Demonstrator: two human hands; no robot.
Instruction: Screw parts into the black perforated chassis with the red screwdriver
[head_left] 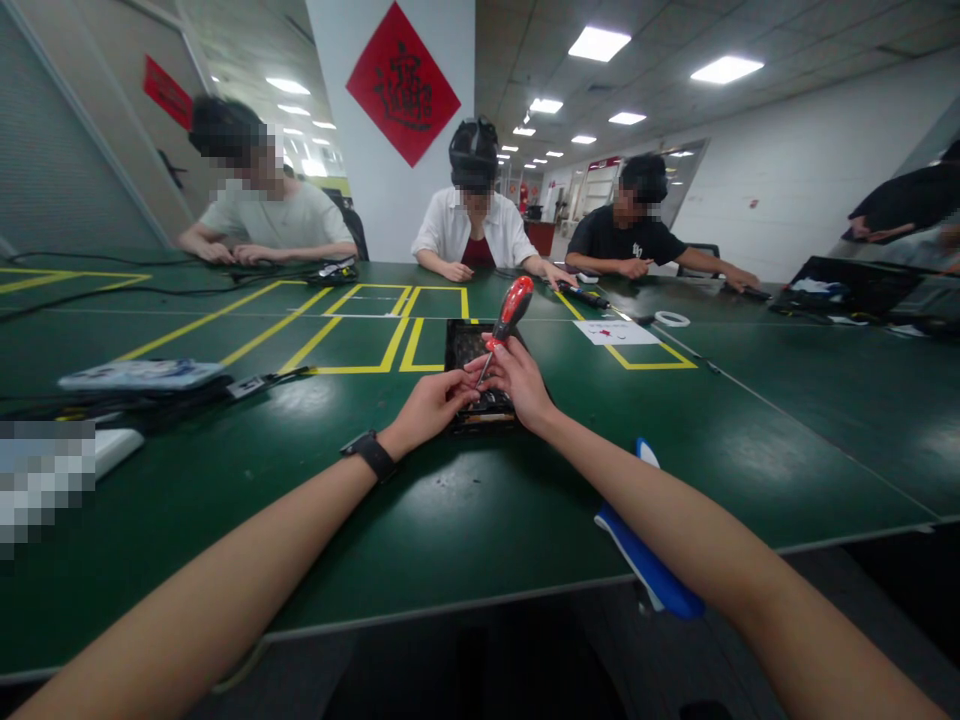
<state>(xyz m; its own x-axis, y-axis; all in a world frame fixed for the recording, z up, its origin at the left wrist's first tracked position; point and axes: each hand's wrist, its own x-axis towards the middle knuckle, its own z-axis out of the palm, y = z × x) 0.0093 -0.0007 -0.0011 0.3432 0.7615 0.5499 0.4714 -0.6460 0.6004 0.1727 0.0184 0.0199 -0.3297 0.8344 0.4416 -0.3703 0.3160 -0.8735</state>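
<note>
At frame centre, fingers of my right hand wrap the red screwdriver, tilted. My left hand fingers pinch near its tip, steadying it on the black device.

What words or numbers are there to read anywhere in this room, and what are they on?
Red diamond poster on the white pillar: one black brush character, too swirly to read for sure.
Red rectangular sign on the left wall: too blurred.
White paper sheet on the green table: marks too small.
No text can be read plainly.
</note>
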